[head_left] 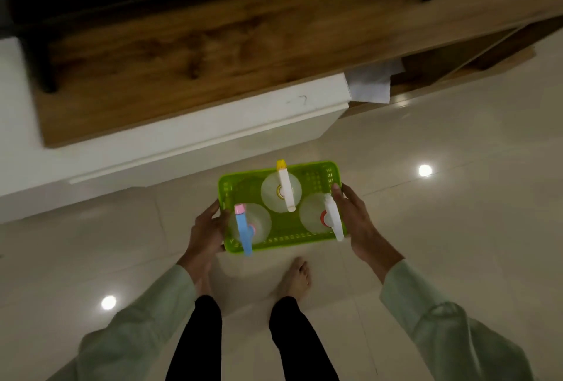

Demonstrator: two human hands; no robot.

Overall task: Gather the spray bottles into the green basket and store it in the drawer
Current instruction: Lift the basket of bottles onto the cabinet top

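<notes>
I hold the green basket (pixel 313 172) in the air above the tiled floor, in front of my legs. My left hand (pixel 207 228) grips its left short side and my right hand (pixel 355 222) grips its right short side. Three clear spray bottles stand upright inside: one with a blue and pink head (pixel 243 228) at the near left, one with a white and yellow head (pixel 285 188) in the middle at the back, and one with a white and red head (pixel 330 217) at the right. An open drawer (pixel 432 68) shows at the upper right of the wooden cabinet.
A low cabinet with a wooden top (pixel 213 54) and white front (pixel 195 134) runs across the view ahead. White papers (pixel 370 82) lie in the open drawer. Glossy floor tiles (pixel 457 228) reflect ceiling lights. My bare foot (pixel 297 277) stands under the basket.
</notes>
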